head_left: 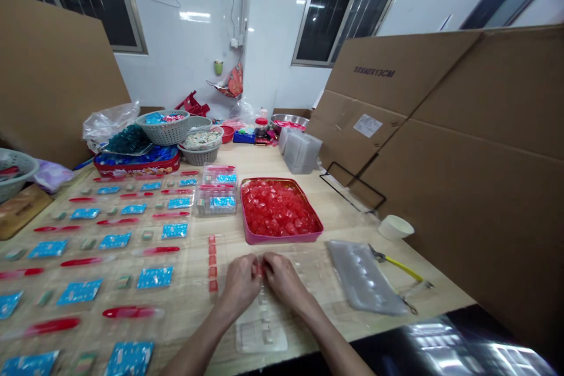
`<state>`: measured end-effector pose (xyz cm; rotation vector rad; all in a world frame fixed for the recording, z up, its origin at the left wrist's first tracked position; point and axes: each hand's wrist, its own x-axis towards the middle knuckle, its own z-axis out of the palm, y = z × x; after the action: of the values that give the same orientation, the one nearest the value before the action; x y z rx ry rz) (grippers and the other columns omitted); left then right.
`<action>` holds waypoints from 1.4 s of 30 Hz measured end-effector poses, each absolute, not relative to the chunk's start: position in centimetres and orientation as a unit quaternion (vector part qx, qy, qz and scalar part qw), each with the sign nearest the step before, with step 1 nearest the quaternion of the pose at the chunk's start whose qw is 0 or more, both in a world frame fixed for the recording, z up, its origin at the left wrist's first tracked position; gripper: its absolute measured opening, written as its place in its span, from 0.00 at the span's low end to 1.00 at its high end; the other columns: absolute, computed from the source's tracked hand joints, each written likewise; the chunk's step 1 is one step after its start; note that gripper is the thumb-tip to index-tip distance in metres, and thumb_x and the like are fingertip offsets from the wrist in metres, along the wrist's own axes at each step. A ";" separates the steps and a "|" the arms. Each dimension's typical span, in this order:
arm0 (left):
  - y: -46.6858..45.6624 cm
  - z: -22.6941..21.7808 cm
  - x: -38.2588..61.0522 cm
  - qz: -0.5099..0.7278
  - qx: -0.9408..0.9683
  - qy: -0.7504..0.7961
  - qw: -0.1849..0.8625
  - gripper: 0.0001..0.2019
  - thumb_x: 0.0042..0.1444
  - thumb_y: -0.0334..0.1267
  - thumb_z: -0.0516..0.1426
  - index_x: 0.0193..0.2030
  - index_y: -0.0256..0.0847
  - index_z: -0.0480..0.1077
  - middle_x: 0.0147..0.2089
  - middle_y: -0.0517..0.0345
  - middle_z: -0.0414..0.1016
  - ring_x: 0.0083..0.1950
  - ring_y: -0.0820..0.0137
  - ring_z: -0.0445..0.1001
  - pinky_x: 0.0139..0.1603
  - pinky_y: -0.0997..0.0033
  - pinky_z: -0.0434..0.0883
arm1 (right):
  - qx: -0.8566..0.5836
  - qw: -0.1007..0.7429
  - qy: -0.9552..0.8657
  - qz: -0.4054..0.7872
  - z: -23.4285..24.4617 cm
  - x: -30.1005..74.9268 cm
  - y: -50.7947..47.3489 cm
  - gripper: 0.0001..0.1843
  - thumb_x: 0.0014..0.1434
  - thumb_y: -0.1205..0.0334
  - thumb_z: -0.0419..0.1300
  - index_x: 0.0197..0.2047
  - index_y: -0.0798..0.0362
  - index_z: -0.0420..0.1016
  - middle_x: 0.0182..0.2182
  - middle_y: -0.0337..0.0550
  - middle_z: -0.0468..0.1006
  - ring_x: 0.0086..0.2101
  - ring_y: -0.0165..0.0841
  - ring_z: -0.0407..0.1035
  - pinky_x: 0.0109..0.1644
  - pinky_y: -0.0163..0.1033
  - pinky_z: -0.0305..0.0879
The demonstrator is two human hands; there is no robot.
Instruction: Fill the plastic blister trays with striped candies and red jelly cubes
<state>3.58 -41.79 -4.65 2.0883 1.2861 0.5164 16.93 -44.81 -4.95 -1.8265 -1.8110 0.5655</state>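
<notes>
My left hand (240, 283) and my right hand (282, 279) meet at the table's near edge, fingers curled together around a small red piece (259, 271) pinched between them. Under them lies a clear plastic blister tray (261, 329) with small pieces in its pockets. A row of small red pieces (212, 263) sits just left of my left hand. Behind my hands stands a pink tray (282, 238) filled with red wrapped pieces (278, 208).
Rows of clear packs with blue packets (154, 277) and red items (132, 312) cover the left of the table. Stacked filled packs (218, 191), baskets (165, 127) and a steel bowl (288, 122) stand at the back. A grey plastic stack (363, 276), yellow-handled tool (396, 264), white cup (395, 227) and cardboard sheets (462, 147) lie right.
</notes>
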 end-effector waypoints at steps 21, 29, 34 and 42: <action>-41.4 -5.7 3.5 0.212 0.776 0.482 0.347 0.12 0.45 0.24 0.54 0.36 0.39 0.71 0.23 0.61 0.68 0.28 0.70 0.66 0.31 0.74 0.56 | -0.563 0.422 -0.443 0.555 2.2 21.6 -51.6 0.14 0.52 0.51 0.60 0.25 0.53 0.66 0.17 0.31 0.57 0.17 0.22 0.46 0.20 0.31 0.39; -40.9 -5.5 3.9 0.170 0.803 0.464 0.335 0.06 0.49 0.29 0.53 0.28 0.36 0.72 0.25 0.55 0.72 0.28 0.69 0.69 0.29 0.74 0.56 | -0.845 0.240 -0.386 0.283 -2.3 28.1 -63.0 0.17 0.34 0.56 0.66 0.12 0.51 0.61 0.13 0.37 0.63 0.19 0.30 0.56 0.25 0.36 0.51; -40.4 -5.5 3.4 0.178 0.815 0.435 0.339 0.07 0.52 0.33 0.54 0.36 0.36 0.72 0.23 0.59 0.71 0.28 0.70 0.69 0.30 0.75 0.58 | -0.730 0.475 -0.255 0.419 -0.8 25.8 -63.3 0.16 0.45 0.49 0.64 0.34 0.50 0.76 0.25 0.40 0.73 0.26 0.32 0.66 0.26 0.34 0.58; -43.1 -1.9 2.4 0.287 0.748 0.430 0.416 0.07 0.52 0.36 0.53 0.25 0.39 0.68 0.22 0.61 0.68 0.24 0.73 0.67 0.26 0.76 0.60 | -0.476 0.610 -0.171 0.610 0.9 19.6 -56.1 0.18 0.43 0.61 0.70 0.39 0.57 0.76 0.38 0.48 0.79 0.42 0.38 0.72 0.50 0.40 0.65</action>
<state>2.37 -43.05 -1.90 1.8792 1.0808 0.7200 19.63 -56.13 0.88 -1.0980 -0.3951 1.4078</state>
